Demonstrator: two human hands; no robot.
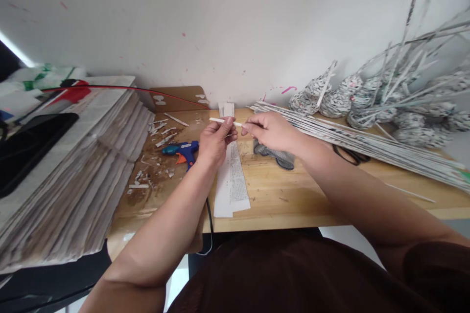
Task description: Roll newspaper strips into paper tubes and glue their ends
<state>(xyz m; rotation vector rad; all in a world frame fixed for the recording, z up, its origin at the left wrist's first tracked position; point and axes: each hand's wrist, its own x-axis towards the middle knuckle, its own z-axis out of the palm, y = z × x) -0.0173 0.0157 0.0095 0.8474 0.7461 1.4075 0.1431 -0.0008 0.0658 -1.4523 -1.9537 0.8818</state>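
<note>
Two hands at work above the wooden tabletop (271,195), and the left hand (216,143) pinches a slim paper tube (217,120), the right hand (270,129) closed on its other end! Behind, a paint-flecked white wall (220,14); stacked newspapers (91,161) crowd the left, rolled newspaper sticks (367,144) slant across the right. Wood shows from the paper strips (224,186) to the right forearm, right down to the front edge.

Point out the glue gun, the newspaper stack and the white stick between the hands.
Glue gun (188,150), head view: its blue body.
Newspaper stack (106,166), head view: its layered side.
White stick (216,120), head view: near its left end.
</note>
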